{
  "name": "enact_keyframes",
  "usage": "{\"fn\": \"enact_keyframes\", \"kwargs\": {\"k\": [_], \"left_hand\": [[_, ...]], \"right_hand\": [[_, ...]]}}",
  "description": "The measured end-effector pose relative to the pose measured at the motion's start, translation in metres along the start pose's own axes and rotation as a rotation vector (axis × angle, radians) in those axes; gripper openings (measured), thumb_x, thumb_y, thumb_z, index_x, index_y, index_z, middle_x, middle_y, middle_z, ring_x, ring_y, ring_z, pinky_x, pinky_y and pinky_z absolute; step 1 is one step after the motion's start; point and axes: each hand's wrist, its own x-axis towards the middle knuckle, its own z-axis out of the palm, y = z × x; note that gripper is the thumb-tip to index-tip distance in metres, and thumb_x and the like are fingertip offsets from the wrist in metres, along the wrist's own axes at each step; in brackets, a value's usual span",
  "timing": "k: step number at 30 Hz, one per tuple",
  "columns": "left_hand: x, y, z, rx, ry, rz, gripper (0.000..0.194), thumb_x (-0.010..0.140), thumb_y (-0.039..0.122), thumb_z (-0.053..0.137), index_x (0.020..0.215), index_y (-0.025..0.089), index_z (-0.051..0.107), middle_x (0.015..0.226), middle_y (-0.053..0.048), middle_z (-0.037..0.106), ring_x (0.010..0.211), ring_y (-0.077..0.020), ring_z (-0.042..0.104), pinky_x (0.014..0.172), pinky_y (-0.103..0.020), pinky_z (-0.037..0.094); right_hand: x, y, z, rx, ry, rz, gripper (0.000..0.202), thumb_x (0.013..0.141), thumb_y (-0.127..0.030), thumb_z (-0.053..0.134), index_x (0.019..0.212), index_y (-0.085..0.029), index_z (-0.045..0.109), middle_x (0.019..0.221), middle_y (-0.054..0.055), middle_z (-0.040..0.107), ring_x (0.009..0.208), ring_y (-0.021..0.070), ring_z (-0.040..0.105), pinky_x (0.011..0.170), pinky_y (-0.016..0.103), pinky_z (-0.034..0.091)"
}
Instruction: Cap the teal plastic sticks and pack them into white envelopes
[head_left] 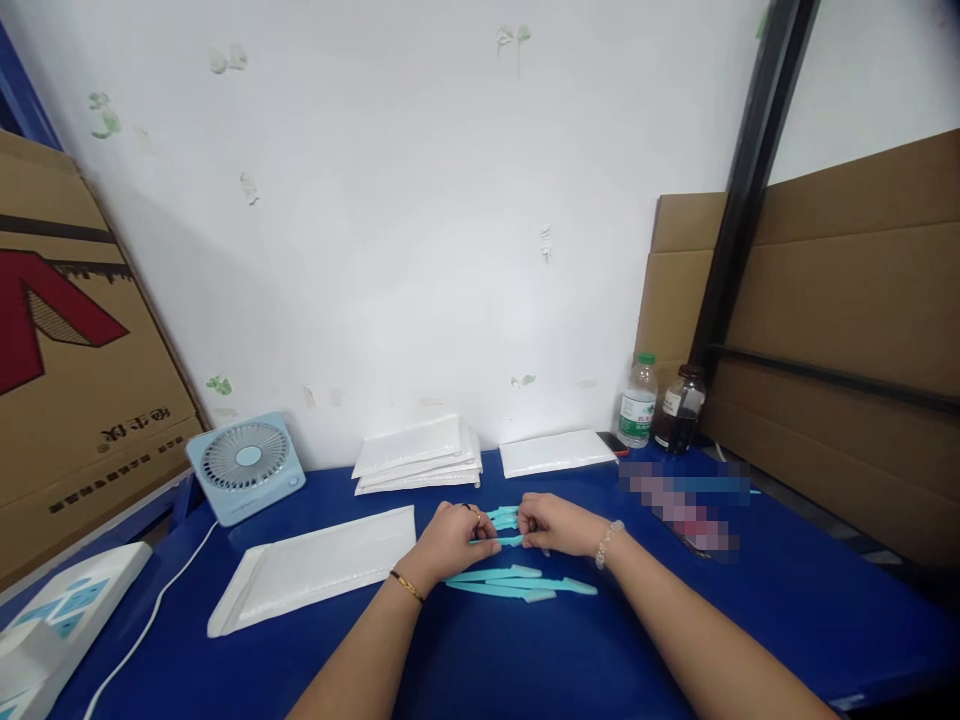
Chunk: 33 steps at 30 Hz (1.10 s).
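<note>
Turquoise strips (511, 541) btwn L hand (454, 540) & R hand (556, 524), both pinching; loose strips (517, 582) nearer body, on tbl (585, 660).

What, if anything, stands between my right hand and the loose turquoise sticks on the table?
Nothing visible does: the loose sticks lie on the blue table, just nearer you than your right hand. Both that hand and your left hand hold another stick, though.

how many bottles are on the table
2, side by side at the table's back right: a green-capped plastic water bottle and, just right of it, a dark-capped bottle of dark liquid.
</note>
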Motion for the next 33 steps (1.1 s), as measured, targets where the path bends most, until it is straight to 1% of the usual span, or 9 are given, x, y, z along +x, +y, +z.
{"fn": "enact_keyframes", "kwargs": {"k": [4,11,13,15,17,19,23,28,33], "left_hand": [[0.003,-0.002,-0.001,0.067,0.051,-0.04,0.021,0.082,0.038,0.054,0.079,0.023,0.068,0.085,0.0,0.069,0.084,-0.0167,0.059,0.081,-0.029,0.035],[0.001,-0.016,-0.009,0.02,0.145,-0.176,0.02,0.082,0.036,0.053,0.084,0.024,0.068,0.082,0.0,0.067,0.078,-0.0164,0.058,0.072,-0.027,0.037],[0.0,-0.015,-0.009,0.001,0.182,-0.174,0.022,0.079,0.038,0.057,0.093,0.025,0.067,0.087,0.0,0.067,0.082,-0.0169,0.058,0.074,-0.027,0.037],[-0.001,-0.01,-0.009,-0.014,0.193,-0.148,0.025,0.076,0.04,0.061,0.095,0.025,0.066,0.089,0.0,0.066,0.083,-0.017,0.058,0.076,-0.027,0.038],[-0.003,-0.004,-0.007,-0.039,0.134,-0.09,0.023,0.074,0.041,0.062,0.089,0.024,0.067,0.087,0.0,0.066,0.081,-0.016,0.058,0.074,-0.026,0.038],[-0.004,0.003,-0.004,-0.075,0.02,-0.031,0.022,0.073,0.042,0.063,0.085,0.024,0.068,0.083,0.001,0.066,0.077,-0.0146,0.058,0.069,-0.023,0.039],[-0.004,0.01,0.003,-0.095,-0.151,-0.01,0.017,0.074,0.037,0.061,0.079,0.022,0.068,0.076,0.001,0.066,0.068,-0.0128,0.057,0.059,-0.022,0.036],[-0.003,0.01,0.007,-0.075,-0.108,-0.067,0.022,0.077,0.037,0.055,0.076,0.018,0.067,0.074,-0.001,0.067,0.065,-0.013,0.055,0.056,-0.022,0.033],[-0.004,0.009,0.007,-0.118,-0.137,-0.086,0.019,0.07,0.035,0.062,0.078,0.018,0.066,0.073,0.0,0.066,0.064,-0.0117,0.054,0.054,-0.021,0.032]], "right_hand": [[-0.003,0.005,-0.01,-0.042,0.091,-0.005,0.006,0.074,-0.021,0.066,0.075,-0.017,0.062,0.08,0.001,0.058,0.067,0.012,0.054,0.059,0.021,0.039],[-0.011,0.026,-0.03,-0.042,0.238,0.169,0.007,0.072,-0.023,0.065,0.075,-0.016,0.064,0.081,0.004,0.064,0.072,0.0156,0.057,0.063,0.024,0.04],[-0.014,0.024,-0.032,-0.036,0.239,0.152,0.012,0.071,-0.027,0.067,0.076,-0.016,0.065,0.082,0.004,0.065,0.073,0.0157,0.057,0.063,0.024,0.04],[-0.019,0.019,-0.033,0.006,0.138,0.135,0.018,0.07,-0.033,0.069,0.075,-0.016,0.065,0.076,0.002,0.065,0.068,0.0146,0.057,0.059,0.023,0.04],[-0.024,0.012,-0.034,0.044,-0.072,0.136,0.025,0.064,-0.039,0.073,0.072,-0.016,0.066,0.066,0.0,0.063,0.059,0.0134,0.055,0.052,0.022,0.037],[-0.027,0.005,-0.033,0.039,-0.202,0.124,0.03,0.058,-0.041,0.077,0.071,-0.016,0.068,0.062,-0.001,0.061,0.056,0.0127,0.054,0.049,0.021,0.036],[-0.024,-0.007,-0.025,0.008,-0.166,0.05,0.025,0.065,-0.039,0.072,0.076,-0.017,0.069,0.066,0.0,0.061,0.058,0.0115,0.053,0.05,0.02,0.036],[-0.013,-0.017,-0.01,-0.016,-0.155,0.027,0.021,0.069,-0.034,0.07,0.081,-0.017,0.068,0.068,-0.001,0.06,0.059,0.0106,0.053,0.05,0.019,0.036],[-0.008,-0.015,0.0,-0.054,-0.079,0.057,0.016,0.069,-0.026,0.069,0.082,-0.017,0.065,0.07,-0.001,0.06,0.059,0.0098,0.052,0.051,0.019,0.034]]}}
